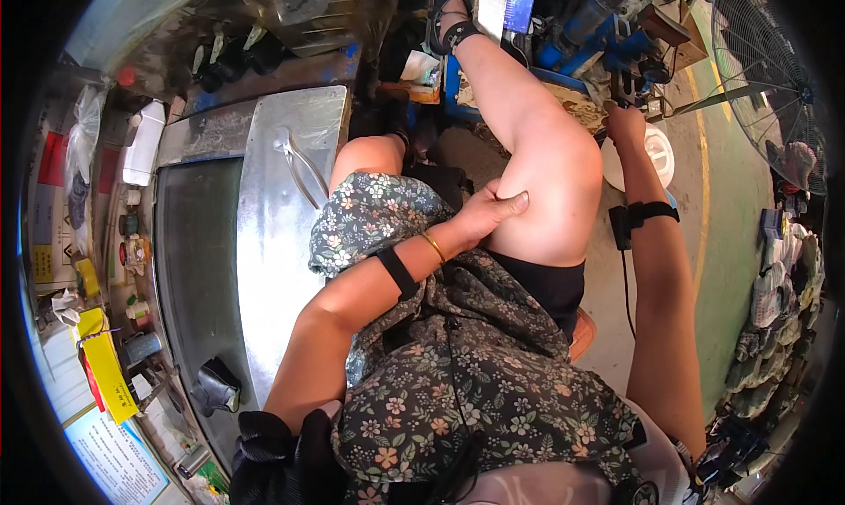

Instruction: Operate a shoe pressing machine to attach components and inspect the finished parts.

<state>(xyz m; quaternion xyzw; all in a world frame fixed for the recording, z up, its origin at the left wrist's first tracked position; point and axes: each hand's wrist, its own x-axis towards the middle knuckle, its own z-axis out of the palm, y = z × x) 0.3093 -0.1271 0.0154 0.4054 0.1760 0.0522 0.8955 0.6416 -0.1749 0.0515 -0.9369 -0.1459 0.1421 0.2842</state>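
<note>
My left hand rests against the inside of my raised right thigh, thumb stretched out over the skin; its fingers are partly hidden by the leg. Nothing shows in it. My right hand reaches forward past the knee, with its fingers closed beside a dark upright metal part of a machine. What those fingers hold is too small to tell. On the shiny metal plate to my left lies a pair of metal pliers, apart from both hands.
A blue-framed machine with a lit screen stands ahead. A white round lid is below my right forearm. At the right are a large fan and stacked grey pieces. A yellow box sits far left.
</note>
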